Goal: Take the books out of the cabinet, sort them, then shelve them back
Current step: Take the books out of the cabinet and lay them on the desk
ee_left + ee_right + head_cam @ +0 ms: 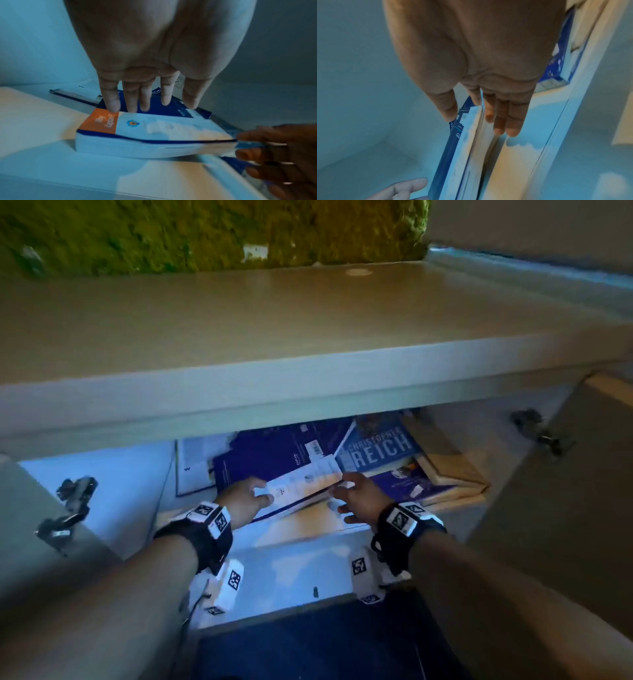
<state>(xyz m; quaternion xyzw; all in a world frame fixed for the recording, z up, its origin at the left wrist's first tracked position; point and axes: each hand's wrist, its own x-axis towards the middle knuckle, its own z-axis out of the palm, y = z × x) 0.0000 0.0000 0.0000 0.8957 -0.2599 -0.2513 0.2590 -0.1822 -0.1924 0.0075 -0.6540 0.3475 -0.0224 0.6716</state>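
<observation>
Flanking thick book (154, 135) | both hands' fingers straight | Reich book (380, 450) beside | cabinet top (308, 378) overhanging

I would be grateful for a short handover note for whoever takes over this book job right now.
Left hand: open, fingers extended over the near book's cover.
Right hand: open, fingers at that book's right end, not yet gripping.
Books: the near book, the Reich book and others lie flat in the cabinet, doors open.
Done: none seen outside.
Left: remove, sort, reshelve.
</observation>
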